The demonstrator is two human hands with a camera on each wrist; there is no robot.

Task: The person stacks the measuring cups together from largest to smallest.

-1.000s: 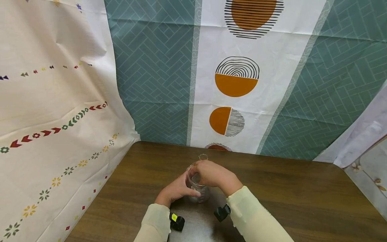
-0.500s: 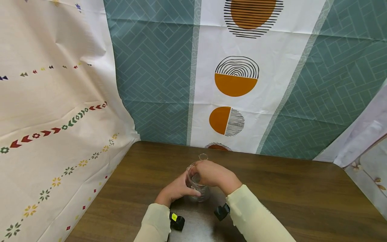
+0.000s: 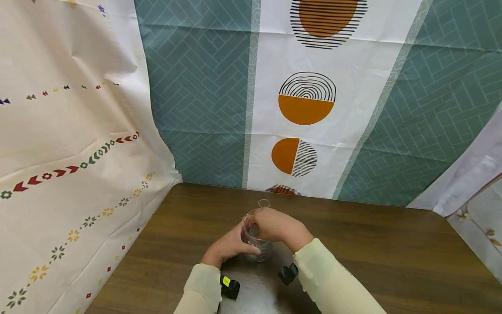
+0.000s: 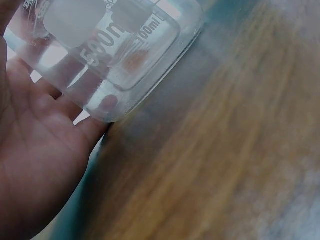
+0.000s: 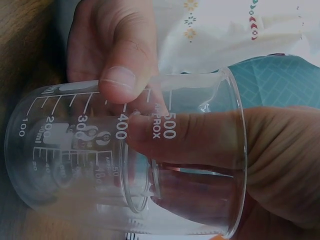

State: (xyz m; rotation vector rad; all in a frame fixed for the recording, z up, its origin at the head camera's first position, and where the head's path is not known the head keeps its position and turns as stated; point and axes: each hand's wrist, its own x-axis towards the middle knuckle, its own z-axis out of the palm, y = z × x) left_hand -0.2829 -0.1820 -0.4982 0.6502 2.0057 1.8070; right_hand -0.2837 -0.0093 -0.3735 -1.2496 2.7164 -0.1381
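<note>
A large clear glass beaker, marked in white up to 500 ml, stands on the table in the head view. My left hand grips it from the left, its thumb pressed on the outer wall. Inside sits a smaller graduated beaker, seen through the glass in the right wrist view. My right hand reaches in through the large beaker's mouth, thumb and fingers at the small beaker's rim. In the left wrist view the large beaker's base shows beside the left palm.
Just behind the hands a clear round rim shows; the rest of that glass item is hidden. The brown wooden table spreads around. A patterned cloth hangs at the left, and a teal and white curtain stands behind.
Both hands and the beakers keep practically the same place. Only the right sleeve shifts very slightly.
</note>
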